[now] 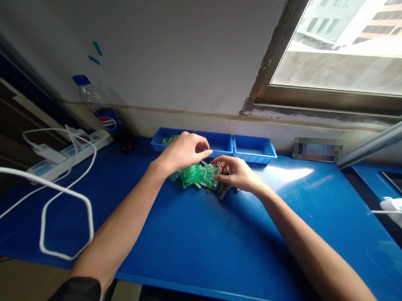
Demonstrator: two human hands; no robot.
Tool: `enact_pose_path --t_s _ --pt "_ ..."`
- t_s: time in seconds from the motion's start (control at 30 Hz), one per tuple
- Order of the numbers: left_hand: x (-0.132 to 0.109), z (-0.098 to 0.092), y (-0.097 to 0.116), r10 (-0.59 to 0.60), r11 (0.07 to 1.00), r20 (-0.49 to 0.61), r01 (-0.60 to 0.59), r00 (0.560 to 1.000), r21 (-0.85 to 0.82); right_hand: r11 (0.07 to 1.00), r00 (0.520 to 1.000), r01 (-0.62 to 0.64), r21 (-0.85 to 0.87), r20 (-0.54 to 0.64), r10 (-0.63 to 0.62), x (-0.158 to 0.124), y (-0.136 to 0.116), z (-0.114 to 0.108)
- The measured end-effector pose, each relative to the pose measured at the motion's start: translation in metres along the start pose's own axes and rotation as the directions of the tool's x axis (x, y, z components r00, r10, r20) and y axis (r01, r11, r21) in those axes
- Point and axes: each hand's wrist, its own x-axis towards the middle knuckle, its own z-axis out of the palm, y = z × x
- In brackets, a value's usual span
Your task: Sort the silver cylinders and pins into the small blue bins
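My left hand point(186, 149) hovers over the left part of a pile, its fingers curled and thumb and forefinger drawn together. Whatever may be between those tips is too small to make out. Beneath it lie crumpled green plastic bags point(199, 175). My right hand point(237, 174) reaches in from the right, thumb and forefinger apart at the edge of the green bags. Small metal pieces point(222, 190), some thin and pin-like, lie loose under and beside the right hand, partly covered by it.
Behind the pile stand joined blue bins point(254, 149); the left one holds green material point(169, 140). A cola bottle point(103, 114), a power strip point(69, 155) and looping white cables point(91, 212) are on the left. A blurred-out object point(317, 150) leans at the wall, below a window.
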Motion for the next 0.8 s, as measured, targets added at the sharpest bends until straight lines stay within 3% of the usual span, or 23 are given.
enact_pose_path --t_s 0.17,0.37,0.53,0.67,0.8 --pt "0.0 0.0 0.002 0.006 1.0 0.009 -0.006 1.0 -0.011 0.945 0.989 -0.092 0.314 -0.083 0.124 0.0 -0.007 -0.008" --pt "0.0 0.003 0.006 0.065 0.985 0.06 -0.055 0.996 -0.163 0.905 0.954 -0.008 0.425 -0.269 0.135 -0.001 -0.008 -0.023" --pt "0.001 0.006 0.006 0.093 0.955 0.105 -0.059 0.99 -0.291 0.832 0.961 0.078 0.549 -0.265 0.084 -0.002 -0.007 -0.028" --pt "0.002 0.004 0.009 0.081 0.934 0.087 -0.045 0.993 -0.355 0.798 0.972 0.069 0.599 -0.222 0.083 -0.003 -0.007 -0.026" --pt "0.001 0.002 0.01 0.098 0.924 0.178 -0.023 0.979 -0.383 0.808 0.97 0.056 0.587 -0.225 0.097 -0.003 -0.01 -0.025"
